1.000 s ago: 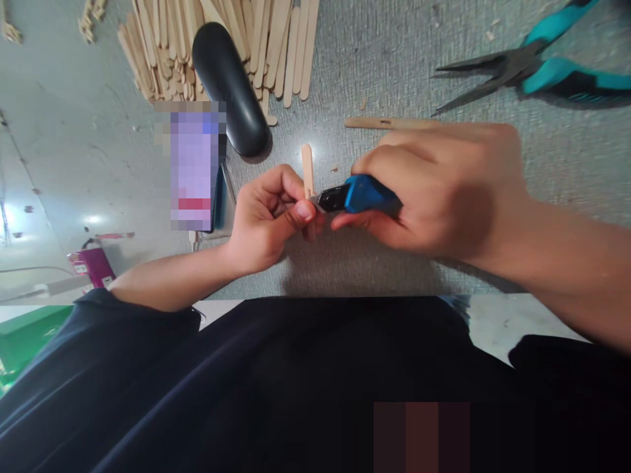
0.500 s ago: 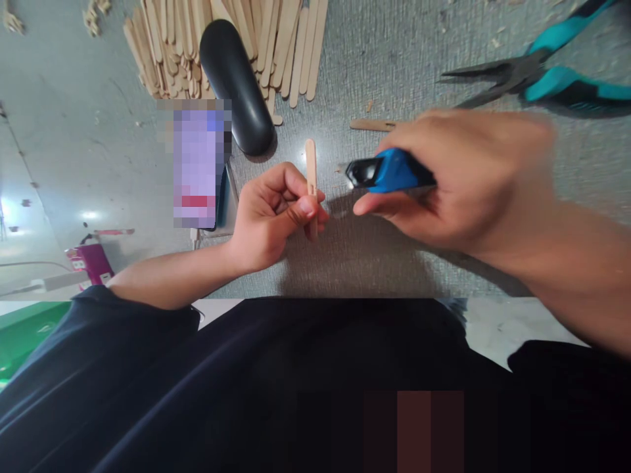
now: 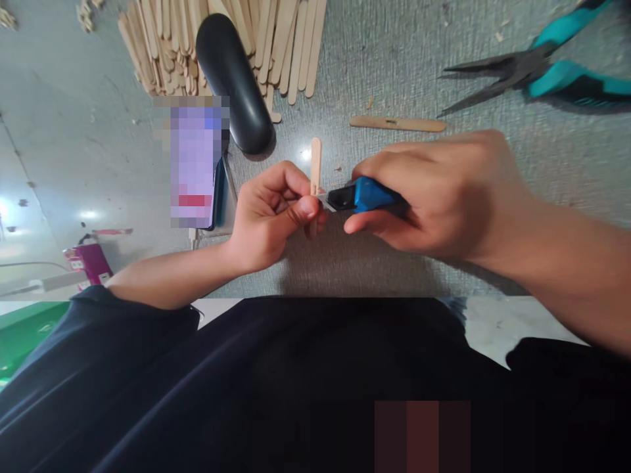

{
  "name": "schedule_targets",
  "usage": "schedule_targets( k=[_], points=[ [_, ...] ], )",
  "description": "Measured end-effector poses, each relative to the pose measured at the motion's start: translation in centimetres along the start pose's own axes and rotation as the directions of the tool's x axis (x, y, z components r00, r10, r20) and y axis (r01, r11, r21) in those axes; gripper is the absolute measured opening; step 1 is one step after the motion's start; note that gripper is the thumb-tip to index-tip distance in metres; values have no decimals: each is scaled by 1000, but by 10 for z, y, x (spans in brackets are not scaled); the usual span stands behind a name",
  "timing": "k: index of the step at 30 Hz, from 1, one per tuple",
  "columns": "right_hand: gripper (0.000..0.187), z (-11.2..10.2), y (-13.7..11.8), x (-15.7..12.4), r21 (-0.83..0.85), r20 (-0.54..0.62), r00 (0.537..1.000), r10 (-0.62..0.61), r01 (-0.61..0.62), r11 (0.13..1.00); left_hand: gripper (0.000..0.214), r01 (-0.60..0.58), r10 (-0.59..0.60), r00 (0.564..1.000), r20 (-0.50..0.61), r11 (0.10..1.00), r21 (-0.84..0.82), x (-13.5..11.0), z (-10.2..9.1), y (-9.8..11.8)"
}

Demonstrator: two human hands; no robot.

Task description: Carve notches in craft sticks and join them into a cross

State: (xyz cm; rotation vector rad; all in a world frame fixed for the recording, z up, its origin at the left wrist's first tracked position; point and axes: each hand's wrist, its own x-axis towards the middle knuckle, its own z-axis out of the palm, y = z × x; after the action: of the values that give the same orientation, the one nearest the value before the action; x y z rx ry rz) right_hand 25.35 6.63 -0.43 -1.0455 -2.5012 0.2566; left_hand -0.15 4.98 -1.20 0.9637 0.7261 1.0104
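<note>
Between thumb and fingers, my left hand (image 3: 273,213) pinches a wooden popsicle stick (image 3: 316,161) that points away from me; its lower part is partly hidden by the fingers. My right hand (image 3: 444,187) is wrapped round a blue and black utility knife (image 3: 372,196). The knife's short blade reaches the stick's edge just above my left thumb, near a small notch. Beyond my right hand, another popsicle stick (image 3: 419,124) with a dark slit near its middle lies flat on the table.
Many loose popsicle sticks (image 3: 269,39) are heaped at the back. A black oblong case (image 3: 235,85) lies against them, beside a phone (image 3: 194,164) with a blurred screen. Teal-handled long-nose pliers (image 3: 522,69) lie open at the back right. Small wood chips dot the grey table (image 3: 394,72).
My right hand has moved left and slightly toward me, bringing the knife blade to the stick. The slit stick on the table is now uncovered. My left hand keeps its pinch.
</note>
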Motion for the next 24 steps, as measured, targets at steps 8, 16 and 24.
schedule_targets(
  k=[8, 16, 24],
  points=[
    [91, 0, 1, 0, -24, 1, 1000, 3, -3, 1000, 36, -50, 51, 998, 38, 999, -17, -1, -2, 0],
    [98, -1, -2, 0, 54, 128, 989, 80, -88, 995, 34, -92, 91, 995, 43, 996, 12, -2, -5, -7],
    [96, 0, -13, 2, -56, 216, 971, 98, -88, 995, 27, -102, 92, 985, 145, 993, 66, -3, -8, 1]
  ],
)
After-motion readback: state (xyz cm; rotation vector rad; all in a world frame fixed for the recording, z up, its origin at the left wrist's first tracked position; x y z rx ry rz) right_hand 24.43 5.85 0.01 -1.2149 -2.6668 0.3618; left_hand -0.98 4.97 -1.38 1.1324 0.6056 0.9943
